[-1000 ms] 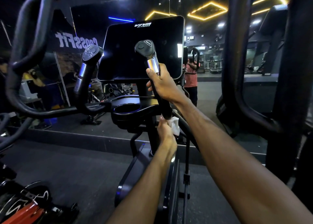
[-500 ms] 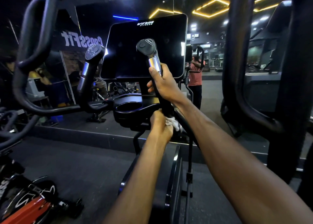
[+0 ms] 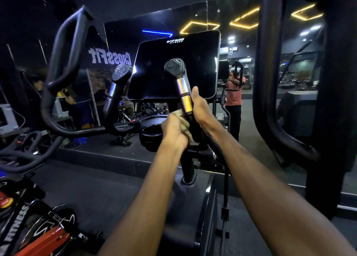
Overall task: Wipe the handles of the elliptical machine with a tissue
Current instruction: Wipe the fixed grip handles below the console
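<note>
Dark gym: right hand [image 3: 201,108] grips handle [image 3: 183,89]; left hand [image 3: 173,130] clutches tissue [image 3: 184,124] against it.

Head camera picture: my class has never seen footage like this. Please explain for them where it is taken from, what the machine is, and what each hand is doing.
The camera sits on a person's head, looking forward and down along both bare forearms. In front stands a black elliptical trainer with a dark glossy console screen and, below it, a round black cup holder. Two short upright grips with silver bands rise before the screen. The right hand grips the nearer black and silver handle below its bands. The left hand presses a crumpled pale tissue against the same handle, lower down. The other short handle stands untouched to the left. Behind is a wall mirror reflecting the gym.
</note>
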A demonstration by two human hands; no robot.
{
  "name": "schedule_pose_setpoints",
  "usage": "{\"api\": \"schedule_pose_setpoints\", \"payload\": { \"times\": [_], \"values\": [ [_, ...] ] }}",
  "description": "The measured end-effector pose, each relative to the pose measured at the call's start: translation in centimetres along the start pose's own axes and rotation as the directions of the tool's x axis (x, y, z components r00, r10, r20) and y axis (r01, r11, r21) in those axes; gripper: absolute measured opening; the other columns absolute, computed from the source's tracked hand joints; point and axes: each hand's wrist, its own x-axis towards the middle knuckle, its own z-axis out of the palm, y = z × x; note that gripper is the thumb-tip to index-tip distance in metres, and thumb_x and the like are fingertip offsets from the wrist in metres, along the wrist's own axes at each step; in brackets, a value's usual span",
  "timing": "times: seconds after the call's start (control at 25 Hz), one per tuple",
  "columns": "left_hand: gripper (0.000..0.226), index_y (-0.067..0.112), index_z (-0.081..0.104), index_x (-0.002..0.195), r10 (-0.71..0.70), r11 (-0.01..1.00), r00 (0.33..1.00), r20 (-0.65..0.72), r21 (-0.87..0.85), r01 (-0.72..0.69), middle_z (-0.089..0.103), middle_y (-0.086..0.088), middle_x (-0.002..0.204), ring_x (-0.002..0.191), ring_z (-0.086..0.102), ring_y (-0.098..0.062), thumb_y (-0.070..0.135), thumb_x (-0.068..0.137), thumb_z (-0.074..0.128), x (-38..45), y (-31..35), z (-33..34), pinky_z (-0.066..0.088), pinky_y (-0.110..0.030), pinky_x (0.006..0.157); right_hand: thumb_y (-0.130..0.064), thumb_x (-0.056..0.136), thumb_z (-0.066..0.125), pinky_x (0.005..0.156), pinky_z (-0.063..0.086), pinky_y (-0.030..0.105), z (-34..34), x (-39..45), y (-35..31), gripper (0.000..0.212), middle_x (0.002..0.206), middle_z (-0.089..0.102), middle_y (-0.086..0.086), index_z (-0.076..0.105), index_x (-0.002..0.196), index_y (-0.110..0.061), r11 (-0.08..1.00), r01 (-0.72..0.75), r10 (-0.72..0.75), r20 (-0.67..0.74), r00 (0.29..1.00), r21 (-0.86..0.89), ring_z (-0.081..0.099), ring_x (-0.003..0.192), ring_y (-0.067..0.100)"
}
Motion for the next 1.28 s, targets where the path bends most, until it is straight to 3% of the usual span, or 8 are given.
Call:
{"api": "schedule_pose_setpoints", "payload": {
  "times": [0.2,0.32,0.4,0.56,0.72,0.92,1.08,1.28],
  "values": [
    [0.038,0.016,0.060,0.065,0.342,0.920,0.938,-0.050,0.223,-0.323,0.051,-0.002,0.057,0.057,0.048,-0.022,0.014,0.096,0.039,1.6,4.2,3.2,0.048,-0.033,0.058,-0.061,0.094,0.026,0.087,0.053,0.050,0.1,-1.5,1.9,0.061,0.082,0.071,0.004,0.070,0.077,-0.022,0.999,-0.053,0.053,-0.238,0.970,0.005,0.068,0.086,0.026],
    [0.030,0.009,0.049,0.089,0.507,0.678,0.859,0.069,0.583,-0.447,0.056,-0.012,0.081,0.072,0.050,-0.024,0.022,0.104,0.026,0.7,2.1,4.1,0.036,-0.033,0.064,-0.056,0.093,0.028,0.088,0.051,0.050,0.1,-2.5,2.3,0.060,0.093,0.071,0.010,0.071,0.091,-0.014,0.997,-0.063,0.044,-0.316,0.948,-0.050,0.065,0.093,0.028],
    [0.033,0.006,0.048,0.096,0.551,0.545,0.821,0.151,0.679,-0.491,0.059,-0.017,0.090,0.083,0.056,-0.032,0.024,0.106,0.023,0.0,0.0,2.7,0.035,-0.036,0.069,-0.045,0.097,0.034,0.093,0.046,0.048,0.2,-3.5,2.2,0.049,0.104,0.065,0.014,0.069,0.099,-0.010,0.987,-0.073,0.012,-0.392,0.920,-0.143,0.059,0.102,0.030],
    [0.041,0.005,0.055,0.085,0.477,0.508,0.843,0.251,0.704,-0.497,0.062,-0.015,0.081,0.078,0.057,-0.032,0.027,0.107,0.027,0.4,-1.6,-1.5,0.042,-0.040,0.072,-0.022,0.096,0.050,0.084,0.041,0.035,0.6,-7.1,0.8,0.017,0.103,0.058,0.009,0.065,0.093,-0.014,0.945,0.012,-0.187,-0.509,0.840,-0.328,0.051,0.092,0.019],
    [0.035,0.010,0.063,0.089,0.425,0.668,0.880,0.212,0.582,-0.463,0.056,0.001,0.068,0.061,0.050,-0.014,0.024,0.106,0.036,-2.8,-0.7,-4.4,0.043,-0.029,0.059,-0.023,0.091,0.055,0.078,0.048,0.033,2.4,-9.5,-0.2,0.013,0.092,0.068,0.001,0.067,0.092,-0.017,0.964,0.098,-0.179,-0.328,0.928,-0.248,0.060,0.086,0.018],
    [0.034,0.005,0.067,0.114,0.345,0.717,0.929,0.133,0.602,-0.352,0.064,-0.012,0.083,0.065,0.056,-0.014,0.019,0.105,0.038,-5.8,1.1,-8.8,0.045,-0.026,0.056,-0.017,0.092,0.060,0.076,0.052,0.031,5.7,-11.5,-1.4,0.013,0.078,0.068,-0.005,0.069,0.083,-0.019,0.994,-0.038,0.038,0.007,0.999,0.101,0.064,0.077,0.012],
    [0.031,0.009,0.067,0.111,0.307,0.736,0.951,0.026,0.627,-0.255,0.059,-0.010,0.069,0.043,0.049,-0.009,0.021,0.103,0.040,-9.9,2.4,-13.2,0.033,-0.019,0.039,-0.012,0.094,0.059,0.055,0.048,0.030,8.3,-14.7,-1.9,0.013,0.067,0.064,0.005,0.068,0.085,-0.011,0.915,-0.265,0.165,0.317,0.934,0.304,0.059,0.060,0.019],
    [0.006,0.012,0.059,0.099,0.407,0.858,0.856,-0.319,0.454,-0.239,0.062,-0.007,0.085,0.064,0.061,-0.013,0.013,0.099,0.052,-17.6,2.6,-18.2,0.050,-0.021,0.044,-0.003,0.092,0.059,0.045,0.048,0.023,11.6,-20.5,-2.9,0.017,0.070,0.066,0.008,0.067,0.080,-0.010,0.848,-0.402,0.150,0.573,0.806,0.344,0.060,0.053,0.014]
  ]
}}
